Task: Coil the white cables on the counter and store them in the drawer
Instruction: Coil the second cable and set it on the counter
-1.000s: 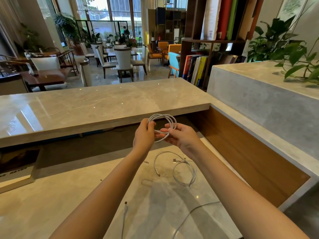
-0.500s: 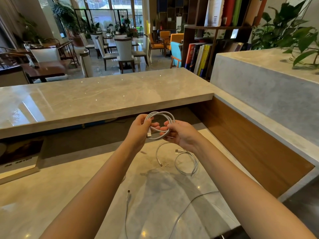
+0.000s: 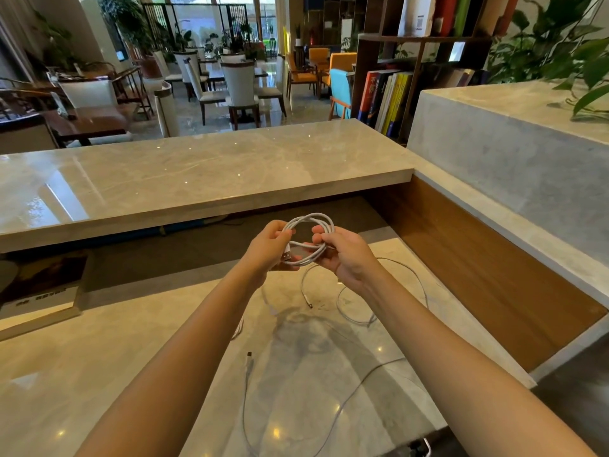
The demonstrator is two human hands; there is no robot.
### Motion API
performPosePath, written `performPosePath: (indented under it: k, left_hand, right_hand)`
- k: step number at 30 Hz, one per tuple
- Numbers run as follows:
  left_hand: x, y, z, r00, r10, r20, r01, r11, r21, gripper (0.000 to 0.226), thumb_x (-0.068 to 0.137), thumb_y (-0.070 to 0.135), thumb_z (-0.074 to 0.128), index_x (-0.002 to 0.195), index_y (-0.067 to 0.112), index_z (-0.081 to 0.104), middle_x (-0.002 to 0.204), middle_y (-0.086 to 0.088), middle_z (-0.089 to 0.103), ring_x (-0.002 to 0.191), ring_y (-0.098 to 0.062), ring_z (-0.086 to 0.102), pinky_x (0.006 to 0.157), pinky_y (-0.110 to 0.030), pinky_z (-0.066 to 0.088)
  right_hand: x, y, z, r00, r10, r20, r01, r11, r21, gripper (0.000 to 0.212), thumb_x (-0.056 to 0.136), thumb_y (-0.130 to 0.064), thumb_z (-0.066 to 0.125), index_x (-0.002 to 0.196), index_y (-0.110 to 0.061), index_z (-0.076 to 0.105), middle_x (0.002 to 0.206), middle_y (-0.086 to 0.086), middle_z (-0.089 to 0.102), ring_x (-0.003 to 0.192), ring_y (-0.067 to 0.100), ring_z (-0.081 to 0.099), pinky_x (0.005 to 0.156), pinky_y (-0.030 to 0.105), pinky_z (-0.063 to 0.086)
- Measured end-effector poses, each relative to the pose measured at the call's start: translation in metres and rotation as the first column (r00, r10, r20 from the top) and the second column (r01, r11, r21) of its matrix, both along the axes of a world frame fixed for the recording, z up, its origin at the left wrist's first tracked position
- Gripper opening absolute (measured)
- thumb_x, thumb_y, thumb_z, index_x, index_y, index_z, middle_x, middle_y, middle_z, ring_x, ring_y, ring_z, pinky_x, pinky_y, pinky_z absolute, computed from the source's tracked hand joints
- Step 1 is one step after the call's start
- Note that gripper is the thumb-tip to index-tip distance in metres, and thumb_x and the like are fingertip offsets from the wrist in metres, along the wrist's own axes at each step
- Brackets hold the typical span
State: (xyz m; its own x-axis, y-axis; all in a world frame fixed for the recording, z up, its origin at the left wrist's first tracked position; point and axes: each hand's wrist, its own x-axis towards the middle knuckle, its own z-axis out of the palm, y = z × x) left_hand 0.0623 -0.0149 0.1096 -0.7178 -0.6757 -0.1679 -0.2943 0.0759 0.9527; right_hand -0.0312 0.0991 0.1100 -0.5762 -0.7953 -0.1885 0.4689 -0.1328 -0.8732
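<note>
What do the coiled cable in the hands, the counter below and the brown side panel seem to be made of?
Coiled cable: white flexible sheath, probably plastic or rubber, matte; it bends in soft loops.
Counter: polished stone, likely marble or a lookalike; grey veins, glossy light reflections.
Side panel: wood or wood veneer, satin; brown with faint grain.

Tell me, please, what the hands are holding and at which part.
Both hands hold one coiled white cable above the counter: the left hand grips the coil's left side, by its plug, and the right hand grips its right side.
</note>
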Motion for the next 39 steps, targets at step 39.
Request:
performPosePath:
  k: [39]
  left_hand:
    - [0.017,0.009,-0.002,0.941,0.079,-0.328,0.192,0.674,0.713,0.023,0.079,-0.004,0.043,0.095,0.001,0.059,0.063,-0.003,0.054,0.043,-0.008,0.042,0.057,-0.024,0.046]
  right_hand:
    - [-0.022,-0.008,-0.017,0.605,0.084,-0.792,0.312,0.890,0.333,0.028,0.094,-0.038,0.047,0.085,-0.019,0.066,0.087,0.006,0.059,0.084,0.021,0.052,0.064,0.029,0.038]
